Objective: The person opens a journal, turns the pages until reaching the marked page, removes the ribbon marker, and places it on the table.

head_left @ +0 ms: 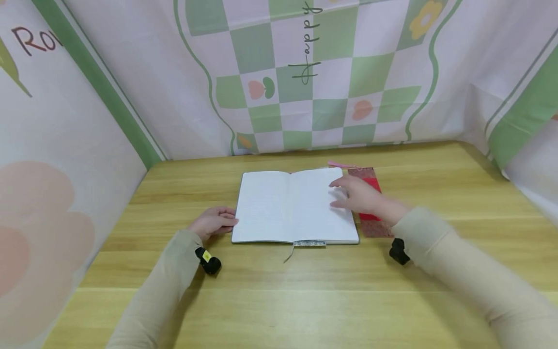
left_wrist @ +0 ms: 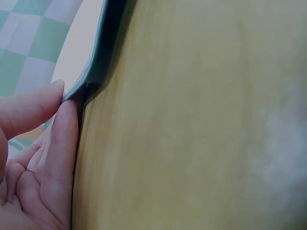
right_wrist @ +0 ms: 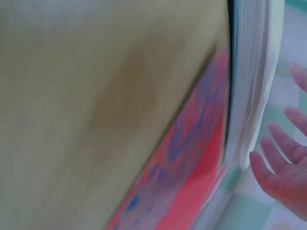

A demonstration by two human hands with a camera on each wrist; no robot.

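Note:
An open notebook (head_left: 266,206) with lined white pages lies on the wooden table. My left hand (head_left: 213,222) is at its left edge. Seen from the left wrist, the thumb (left_wrist: 36,108) and forefinger (left_wrist: 63,143) pinch the corner of the dark cover and pages. My right hand (head_left: 359,196) hovers over the right page near its outer edge, fingers spread and holding nothing. In the right wrist view the page block (right_wrist: 249,72) stands between those fingers (right_wrist: 276,163) and the table.
A red patterned booklet or card (head_left: 372,228) lies partly under the notebook's right side. A pink strip (head_left: 342,165) shows behind it. A ribbon (head_left: 289,254) and a patterned tab (head_left: 310,244) stick out at the notebook's near edge. Printed curtains (head_left: 292,111) hang behind the table (head_left: 261,300).

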